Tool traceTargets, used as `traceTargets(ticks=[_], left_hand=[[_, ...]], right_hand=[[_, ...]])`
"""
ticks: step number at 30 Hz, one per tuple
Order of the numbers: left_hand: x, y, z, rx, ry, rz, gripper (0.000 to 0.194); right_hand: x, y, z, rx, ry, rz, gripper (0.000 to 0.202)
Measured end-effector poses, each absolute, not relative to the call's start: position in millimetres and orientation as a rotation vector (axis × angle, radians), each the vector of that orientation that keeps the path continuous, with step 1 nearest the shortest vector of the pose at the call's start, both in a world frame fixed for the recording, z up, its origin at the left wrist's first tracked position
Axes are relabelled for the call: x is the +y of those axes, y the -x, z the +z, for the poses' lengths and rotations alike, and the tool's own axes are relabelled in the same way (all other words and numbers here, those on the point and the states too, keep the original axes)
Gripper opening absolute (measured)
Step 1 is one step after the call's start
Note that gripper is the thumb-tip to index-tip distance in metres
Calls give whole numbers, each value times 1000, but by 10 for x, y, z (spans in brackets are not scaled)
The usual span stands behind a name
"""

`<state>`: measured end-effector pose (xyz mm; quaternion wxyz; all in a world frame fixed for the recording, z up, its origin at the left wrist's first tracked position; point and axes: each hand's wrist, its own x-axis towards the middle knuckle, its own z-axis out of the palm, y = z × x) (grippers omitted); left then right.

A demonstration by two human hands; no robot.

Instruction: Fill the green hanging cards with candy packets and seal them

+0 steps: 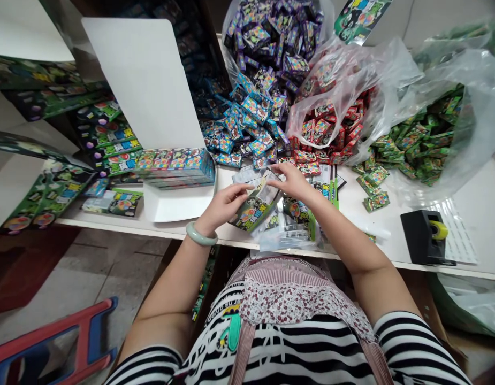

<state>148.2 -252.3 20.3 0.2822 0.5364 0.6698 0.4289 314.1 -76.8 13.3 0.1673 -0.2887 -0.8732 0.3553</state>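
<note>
A green and black printed packet is tilted between my hands above the front of the table. My left hand, with a pale green bangle on the wrist, closes its thumb and fingers on the packet's left edge. Thumb and fingertips of my right hand pinch the packet's upper right part, beside a greyish clear patch. Under and right of it lie more printed packets and clear plastic sleeves. To the left stands an open white carton with rows of small colourful boxes in it.
Small blue boxes, purple boxes, red boxes and green boxes are heaped at the back, partly in clear bags. A black tape dispenser stands front right. A red and blue stool is on the floor at left.
</note>
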Motion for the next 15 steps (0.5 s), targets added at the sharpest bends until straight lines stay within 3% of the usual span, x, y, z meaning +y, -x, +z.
traceTargets(ticks=[6, 12, 15], left_hand=[[-2509, -1473, 533, 1994, -1859, 1154, 28], [-2541, -1504, 640, 2037, -1994, 1143, 27], [-2541, -1521, 646, 1931, -2124, 1091, 28]], right_hand=[[-726, -3093, 406, -2258, 693, 1029, 24], [-699, -3229, 573, -2056, 367, 1744, 44], [-663, -3349, 649, -2113, 367, 1933, 41]])
